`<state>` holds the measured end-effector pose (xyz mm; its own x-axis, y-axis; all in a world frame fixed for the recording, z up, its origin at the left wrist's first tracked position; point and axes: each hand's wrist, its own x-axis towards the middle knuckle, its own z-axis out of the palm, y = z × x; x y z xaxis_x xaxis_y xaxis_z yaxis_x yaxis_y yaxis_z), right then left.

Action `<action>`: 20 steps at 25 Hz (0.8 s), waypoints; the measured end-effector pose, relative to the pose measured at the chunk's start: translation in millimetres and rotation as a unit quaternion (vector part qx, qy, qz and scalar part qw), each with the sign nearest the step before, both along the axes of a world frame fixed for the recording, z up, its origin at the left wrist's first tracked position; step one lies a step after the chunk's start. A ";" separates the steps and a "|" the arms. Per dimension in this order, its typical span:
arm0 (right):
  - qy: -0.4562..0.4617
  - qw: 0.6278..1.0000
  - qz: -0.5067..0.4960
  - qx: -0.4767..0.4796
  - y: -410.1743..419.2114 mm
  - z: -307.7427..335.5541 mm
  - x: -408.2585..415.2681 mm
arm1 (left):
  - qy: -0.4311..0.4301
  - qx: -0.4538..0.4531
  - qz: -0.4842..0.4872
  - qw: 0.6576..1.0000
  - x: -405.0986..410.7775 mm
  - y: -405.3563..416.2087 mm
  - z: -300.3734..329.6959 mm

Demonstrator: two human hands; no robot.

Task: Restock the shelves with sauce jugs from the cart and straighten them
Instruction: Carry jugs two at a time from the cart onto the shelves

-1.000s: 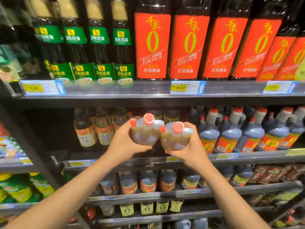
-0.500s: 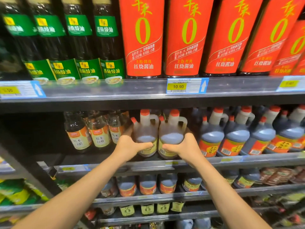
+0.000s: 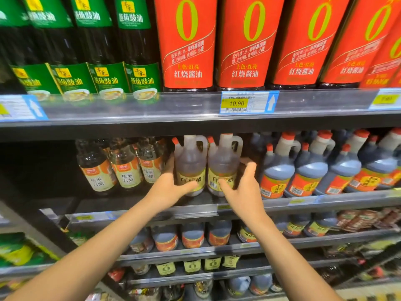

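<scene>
Two pale jugs (image 3: 191,168) stood upright, touching, on middle shelf (image 3: 303,202) between small bottles (image 3: 121,168) and dark jugs (image 3: 308,170). Left hand (image 3: 168,189) and right hand (image 3: 243,187) each wrapped round one. Placement looked done; release, label-straightening, further restocking probably left. Cart unseen.

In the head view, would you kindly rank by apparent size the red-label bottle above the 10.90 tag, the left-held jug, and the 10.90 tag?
1. Red-label bottle, though cropped at the top.
2. Jug in the left hand.
3. Price tag.
</scene>
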<state>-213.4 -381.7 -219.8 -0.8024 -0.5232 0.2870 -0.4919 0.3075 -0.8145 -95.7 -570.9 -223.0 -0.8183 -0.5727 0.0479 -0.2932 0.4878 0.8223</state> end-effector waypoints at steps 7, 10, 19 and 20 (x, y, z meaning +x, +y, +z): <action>0.082 0.939 0.066 0.327 -5.7 2.0 19.3 | -0.107 -0.203 -0.108 0.967 30.5 13.5 -0.4; 0.073 0.935 0.062 0.341 -11.8 6.2 16.8 | -0.118 -0.242 -0.115 0.956 20.8 10.9 5.5; 0.052 0.926 0.021 0.373 -31.4 -1.3 -14.9 | -0.138 -0.192 -0.160 0.958 -18.2 -5.3 12.5; 0.049 0.923 0.022 0.381 -33.1 -2.1 -19.2 | -0.131 -0.184 -0.159 0.961 -20.4 -7.3 13.0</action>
<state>-232.6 -414.8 -221.8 -0.7651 -0.6349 -0.1076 -0.5777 0.7506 -0.3207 -116.2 -578.2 -210.0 -0.9610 -0.2747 -0.0324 -0.2542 0.8308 0.4952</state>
